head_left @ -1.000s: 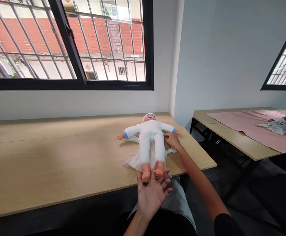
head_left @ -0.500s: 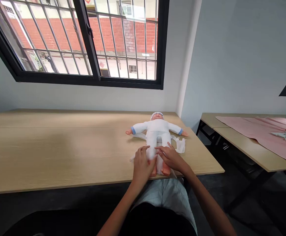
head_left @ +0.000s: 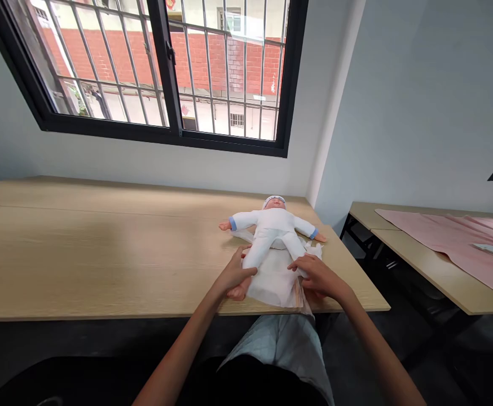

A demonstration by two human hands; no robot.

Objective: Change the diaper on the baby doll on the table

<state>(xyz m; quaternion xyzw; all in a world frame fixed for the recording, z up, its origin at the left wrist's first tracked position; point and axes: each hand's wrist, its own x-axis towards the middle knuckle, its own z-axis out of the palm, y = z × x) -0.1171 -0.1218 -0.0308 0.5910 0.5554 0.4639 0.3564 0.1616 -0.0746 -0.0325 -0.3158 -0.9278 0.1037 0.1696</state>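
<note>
A wooden table (head_left: 102, 248) carries a doll (head_left: 272, 228) lying on what seems a white cloth (head_left: 274, 282).
</note>
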